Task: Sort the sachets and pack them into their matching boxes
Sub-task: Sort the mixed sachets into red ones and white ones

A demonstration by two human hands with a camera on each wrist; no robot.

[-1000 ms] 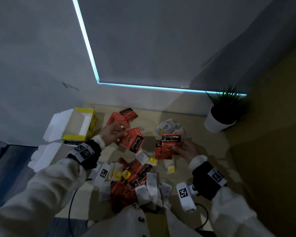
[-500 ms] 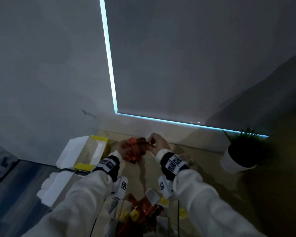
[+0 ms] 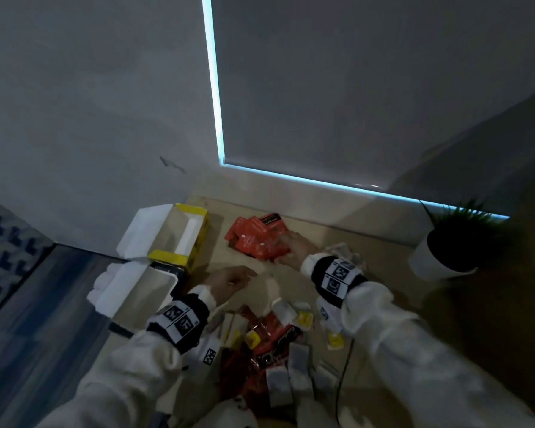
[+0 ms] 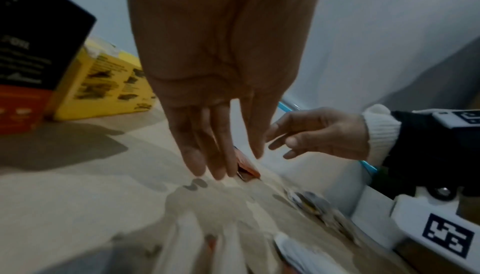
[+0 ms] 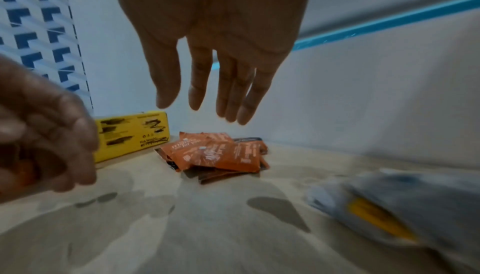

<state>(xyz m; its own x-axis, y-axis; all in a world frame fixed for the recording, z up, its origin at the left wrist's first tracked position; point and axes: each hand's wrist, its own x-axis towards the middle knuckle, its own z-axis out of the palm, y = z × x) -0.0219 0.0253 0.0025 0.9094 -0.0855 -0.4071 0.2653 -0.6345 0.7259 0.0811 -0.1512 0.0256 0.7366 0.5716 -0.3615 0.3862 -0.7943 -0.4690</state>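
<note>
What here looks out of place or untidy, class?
Near the person, red and white sachets lie jumbled together unsorted. The sorted orange sachets sit in a loose pile on the table, not in any box, while the yellow box stands open, seemingly empty. Nothing looks spilled or damaged.

Cream knit sleeves [image 3: 414, 350], black wristbands [image 3: 337, 274] with white square-coded tags, white wrist cameras [image 3: 209, 353]

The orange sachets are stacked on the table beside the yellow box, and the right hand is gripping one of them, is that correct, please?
Not quite: the right hand grips nothing. The right wrist view shows its fingers straight and apart above the orange sachets. The sachets do lie stacked on the table beside the yellow box.
</note>
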